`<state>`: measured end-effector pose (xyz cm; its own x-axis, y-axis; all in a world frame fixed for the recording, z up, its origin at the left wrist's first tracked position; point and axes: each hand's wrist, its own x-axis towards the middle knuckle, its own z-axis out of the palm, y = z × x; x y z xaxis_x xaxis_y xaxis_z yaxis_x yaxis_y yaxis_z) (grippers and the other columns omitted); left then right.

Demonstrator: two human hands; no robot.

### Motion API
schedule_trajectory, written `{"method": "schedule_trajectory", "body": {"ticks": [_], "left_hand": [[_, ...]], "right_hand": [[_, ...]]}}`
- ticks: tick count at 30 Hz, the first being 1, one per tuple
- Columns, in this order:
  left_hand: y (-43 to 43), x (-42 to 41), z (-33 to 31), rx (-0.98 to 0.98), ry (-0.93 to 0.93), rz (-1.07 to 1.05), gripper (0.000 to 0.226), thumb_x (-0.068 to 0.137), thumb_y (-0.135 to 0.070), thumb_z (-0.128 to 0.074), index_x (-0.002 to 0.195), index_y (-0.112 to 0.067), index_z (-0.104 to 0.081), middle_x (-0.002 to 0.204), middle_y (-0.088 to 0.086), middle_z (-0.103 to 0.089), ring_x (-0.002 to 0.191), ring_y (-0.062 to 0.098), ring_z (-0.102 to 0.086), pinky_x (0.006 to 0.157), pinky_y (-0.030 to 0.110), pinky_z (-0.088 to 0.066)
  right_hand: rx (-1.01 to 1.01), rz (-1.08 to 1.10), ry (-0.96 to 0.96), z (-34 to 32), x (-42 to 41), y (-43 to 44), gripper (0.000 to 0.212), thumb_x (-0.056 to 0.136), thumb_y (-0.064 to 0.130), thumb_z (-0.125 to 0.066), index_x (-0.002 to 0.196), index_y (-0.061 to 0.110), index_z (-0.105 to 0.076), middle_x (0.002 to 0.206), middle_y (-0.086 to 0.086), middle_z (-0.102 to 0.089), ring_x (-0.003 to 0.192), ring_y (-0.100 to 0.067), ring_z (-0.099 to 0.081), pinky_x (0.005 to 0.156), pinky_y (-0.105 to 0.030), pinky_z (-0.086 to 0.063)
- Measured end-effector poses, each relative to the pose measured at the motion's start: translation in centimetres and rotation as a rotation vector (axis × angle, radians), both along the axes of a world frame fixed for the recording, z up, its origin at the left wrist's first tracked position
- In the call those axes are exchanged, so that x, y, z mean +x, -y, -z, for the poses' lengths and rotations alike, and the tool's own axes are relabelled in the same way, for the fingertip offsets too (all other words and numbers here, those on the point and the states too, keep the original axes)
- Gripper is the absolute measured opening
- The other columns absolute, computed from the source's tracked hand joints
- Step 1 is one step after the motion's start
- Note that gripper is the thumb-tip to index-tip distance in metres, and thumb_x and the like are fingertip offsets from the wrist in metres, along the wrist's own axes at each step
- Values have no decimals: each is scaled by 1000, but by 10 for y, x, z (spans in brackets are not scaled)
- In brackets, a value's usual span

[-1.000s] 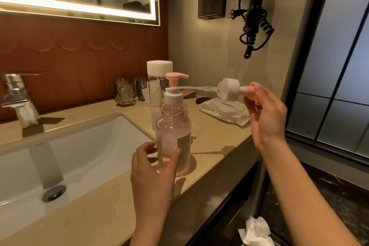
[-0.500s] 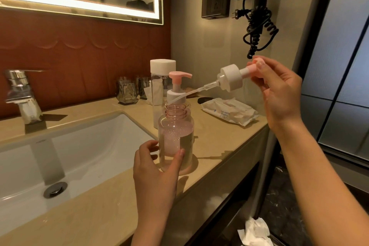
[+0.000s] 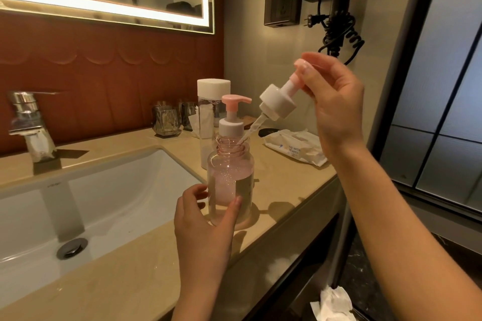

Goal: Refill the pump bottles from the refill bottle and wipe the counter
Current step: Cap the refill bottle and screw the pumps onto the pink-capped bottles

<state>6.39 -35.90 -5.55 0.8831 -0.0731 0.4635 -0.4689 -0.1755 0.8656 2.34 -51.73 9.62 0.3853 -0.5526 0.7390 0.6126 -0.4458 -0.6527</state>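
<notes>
Clear pink plastic pump bottle (image 3: 230, 185), seemingly refilled, gripped by the left hand (image 3: 203, 224); right hand (image 3: 336, 101) pinches its white pump head (image 3: 277, 104), tube tip at the neck; beige counter (image 3: 287, 190) apparently not yet wiped

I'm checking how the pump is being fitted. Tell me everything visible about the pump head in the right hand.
The pump head is plastic by its look: pink nozzle top, white stem, wide white screw collar, clear dip tube. It is off its bottle, in the air, tilted with the tube pointing down-left. The right hand pinches its pink top. The tube's tip reaches into the mouth of the open pink bottle.
</notes>
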Motion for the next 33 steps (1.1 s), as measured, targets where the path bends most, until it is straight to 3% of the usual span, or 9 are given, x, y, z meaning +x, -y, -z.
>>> {"method": "schedule_trajectory", "body": {"ticks": [6, 13, 19, 24, 30, 33], "left_hand": [[1, -1, -1, -8, 0, -3, 50, 72, -45, -72, 109, -33, -41, 110, -12, -47, 101, 11, -49, 80, 25, -40], [1, 1, -1, -6, -8, 1, 49, 72, -48, -69, 109, -35, -40, 108, -16, -45, 101, 8, -49, 76, 18, -35], [1, -1, -3, -17, -35, 17, 51, 68, -55, -63, 110, -35, -41, 109, -16, -46, 101, 7, -48, 71, 8, -32], [0, -1, -3, -17, -39, 15, 54, 66, -58, -58, 111, -34, -41, 110, -15, -46, 101, 8, -49, 70, 9, -33], [0, -1, -4, 0, -52, 25, 48, 73, -46, -69, 111, -34, -41, 110, -15, -47, 101, 7, -49, 70, 7, -32], [0, -1, -3, 0, -54, 20, 48, 74, -45, -70, 111, -34, -41, 110, -15, -46, 101, 8, -48, 71, 8, -32]], "right_hand": [[-118, -42, -62, -4, 23, -31, 31, 87, 21, -66, 115, 12, -57, 105, 2, -64, 96, -8, -62, 80, -22, -53], [-217, -132, -193, 3, 44, -43, 34, 87, 21, -66, 119, 10, -57, 115, -6, -63, 104, -18, -62, 79, -41, -58], [-209, -119, -228, 13, 46, -41, 29, 89, 18, -64, 116, 12, -58, 114, -4, -64, 104, -16, -62, 80, -37, -58], [-250, -130, -247, 18, 44, -40, 32, 86, 17, -67, 116, 11, -58, 114, -5, -64, 104, -15, -62, 82, -33, -57], [-275, -157, -286, 41, 44, -43, 29, 88, 19, -64, 116, 11, -60, 116, -3, -61, 104, -14, -58, 88, -33, -55], [-278, -134, -296, 46, 41, -42, 41, 88, 21, -65, 126, 17, -53, 124, 0, -58, 109, -12, -57, 90, -31, -53]]}}
